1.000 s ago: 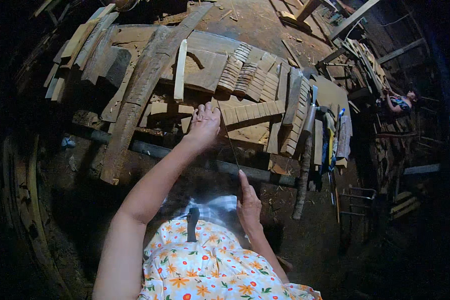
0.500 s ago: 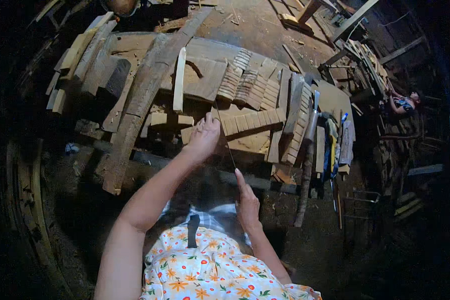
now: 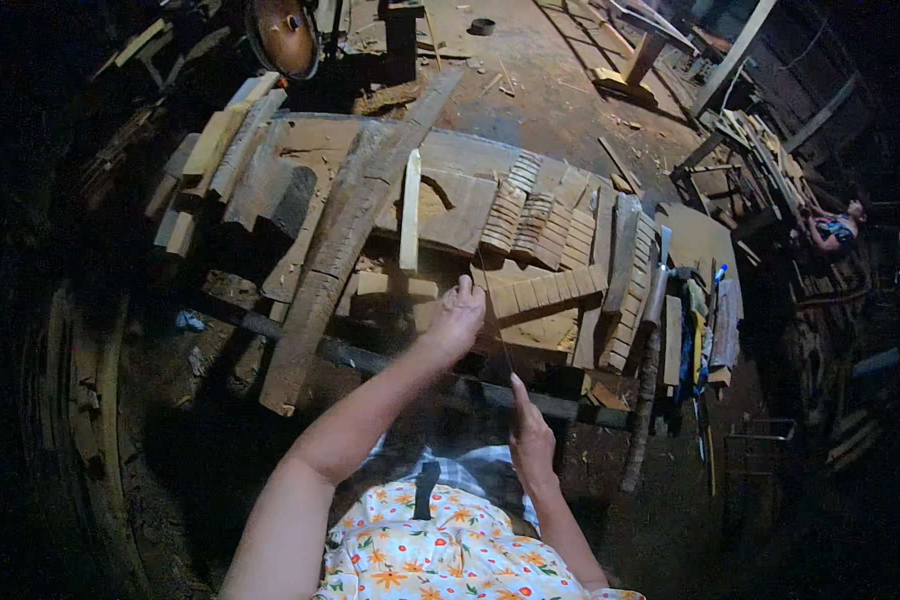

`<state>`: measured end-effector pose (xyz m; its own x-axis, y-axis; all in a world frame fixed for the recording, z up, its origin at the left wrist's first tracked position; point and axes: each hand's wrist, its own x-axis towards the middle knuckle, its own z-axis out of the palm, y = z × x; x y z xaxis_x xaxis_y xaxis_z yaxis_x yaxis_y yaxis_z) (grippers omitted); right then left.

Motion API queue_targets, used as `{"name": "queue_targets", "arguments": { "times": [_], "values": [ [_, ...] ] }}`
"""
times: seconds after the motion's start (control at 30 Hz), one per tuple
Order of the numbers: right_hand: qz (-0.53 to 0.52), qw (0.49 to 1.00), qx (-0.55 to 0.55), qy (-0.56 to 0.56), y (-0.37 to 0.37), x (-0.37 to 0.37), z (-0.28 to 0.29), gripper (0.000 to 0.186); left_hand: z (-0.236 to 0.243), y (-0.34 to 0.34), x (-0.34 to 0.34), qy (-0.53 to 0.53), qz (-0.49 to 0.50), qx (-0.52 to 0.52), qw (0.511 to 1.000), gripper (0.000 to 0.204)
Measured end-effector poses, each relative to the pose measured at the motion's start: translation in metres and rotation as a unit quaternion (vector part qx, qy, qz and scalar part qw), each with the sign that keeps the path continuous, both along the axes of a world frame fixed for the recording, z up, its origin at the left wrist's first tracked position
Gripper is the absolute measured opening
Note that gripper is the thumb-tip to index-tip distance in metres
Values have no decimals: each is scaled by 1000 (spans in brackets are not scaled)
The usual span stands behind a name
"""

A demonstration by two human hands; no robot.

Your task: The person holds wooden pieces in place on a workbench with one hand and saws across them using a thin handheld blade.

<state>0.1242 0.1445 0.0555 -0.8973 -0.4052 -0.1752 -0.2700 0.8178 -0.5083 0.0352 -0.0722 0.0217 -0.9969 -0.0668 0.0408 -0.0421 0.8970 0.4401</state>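
Note:
My left hand (image 3: 455,322) presses with curled fingers on a pale wood piece at the left end of a notched wooden block (image 3: 550,290), thumb and fingertips partly hidden. A long thin blade (image 3: 500,328) runs diagonally past it at that end. The near end of the blade is in my right hand (image 3: 530,435), closed with the index finger extended along it; the handle is hidden. Several grooved wood pieces (image 3: 530,220) lie side by side just beyond, and an upright-pointing pale stick (image 3: 410,210) lies to their left on a board.
A long rough plank (image 3: 325,270) crosses the bench's left side, beside stacked offcuts (image 3: 215,160). Poles and tools (image 3: 695,330) lean at the right end. A co-worker (image 3: 835,232) is beside a wood-laden rack at the far right. A rusty round pan (image 3: 285,35) stands behind.
The view has shifted, so the bench appears lower and farther right. My right hand has moved slightly forward with the blade; my left hand stays at the block's end.

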Motion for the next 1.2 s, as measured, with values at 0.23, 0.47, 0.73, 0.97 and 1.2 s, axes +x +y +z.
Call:
{"name": "queue_targets", "arguments": {
  "times": [0.23,0.47,0.73,0.97,1.2],
  "values": [
    [-3,999,-35,24,20,20,2,84,3,3,-3,9,-3,-9,1000,33],
    [9,998,-26,62,2,2,-8,80,2,-4,-1,-11,3,-7,1000,36],
    [-4,998,-42,44,6,5,-7,81,18,3,5,7,11,-13,1000,33],
    [-4,998,-45,40,13,13,-7,85,24,3,4,-34,25,6,999,35],
    [-14,998,-32,46,6,1,-2,87,18,4,4,9,0,14,1000,37]
  ]
}}
